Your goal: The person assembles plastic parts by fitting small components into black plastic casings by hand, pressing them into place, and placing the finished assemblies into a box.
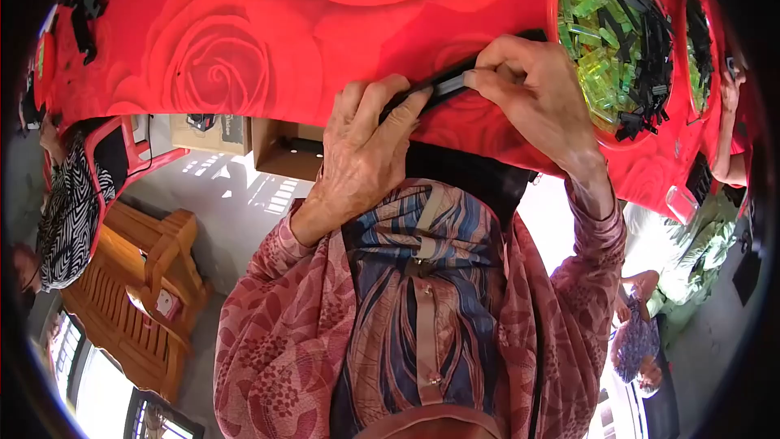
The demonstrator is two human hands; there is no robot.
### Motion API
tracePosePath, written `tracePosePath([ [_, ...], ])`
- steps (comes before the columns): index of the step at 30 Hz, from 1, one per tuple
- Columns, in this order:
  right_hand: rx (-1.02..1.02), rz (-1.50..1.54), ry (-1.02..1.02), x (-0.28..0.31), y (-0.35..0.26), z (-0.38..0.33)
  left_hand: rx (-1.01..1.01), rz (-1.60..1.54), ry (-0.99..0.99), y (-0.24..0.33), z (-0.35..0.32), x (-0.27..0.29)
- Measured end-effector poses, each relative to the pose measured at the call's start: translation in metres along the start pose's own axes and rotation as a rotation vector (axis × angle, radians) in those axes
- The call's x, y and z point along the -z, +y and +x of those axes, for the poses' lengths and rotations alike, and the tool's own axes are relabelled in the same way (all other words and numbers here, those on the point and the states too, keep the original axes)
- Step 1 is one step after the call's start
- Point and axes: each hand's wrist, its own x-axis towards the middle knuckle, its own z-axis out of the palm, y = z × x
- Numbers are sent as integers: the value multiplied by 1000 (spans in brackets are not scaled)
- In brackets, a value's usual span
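Observation:
My left hand (363, 146) and my right hand (536, 93) together grip a long black plastic strip (443, 83) at the near edge of a table covered in a red rose-print cloth (268, 41). The left fingers pinch its left end, the right fingers press on its right end. Just right of my right hand sits a red bowl (556, 8) heaped with clear green and black plastic pieces (617, 41).
A second bowl of similar pieces (697, 53) is at the far right, where another person's hand (730, 89) reaches. Black parts (85, 12) lie at the table's left end. A cardboard box (280, 150) sits under the table. A wooden bench (142, 276) stands at the left.

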Motion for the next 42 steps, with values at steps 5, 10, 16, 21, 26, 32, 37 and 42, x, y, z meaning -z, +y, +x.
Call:
tracePosePath([
  [5,-10,49,-12,2,0,1,56,-118,19,3,3,2],
  [10,24,-70,-29,2,1,0,65,-110,5,1,2,3],
  [16,109,-13,31,-4,6,-4,73,-161,52,-1,0,-1],
  [21,95,34,49,-6,6,-6,90,-192,37,-1,1,0],
  [26,52,-67,78,-7,-2,-4,24,-117,2,-7,-3,-1],
  [32,11,12,61,-9,2,-6,-73,-66,-57,-14,6,8],
  [37,17,16,69,-10,5,-3,-139,-1,-163,-21,15,20],
  [42,25,-5,102,-13,5,-2,-156,-72,-196,-24,20,25],
])
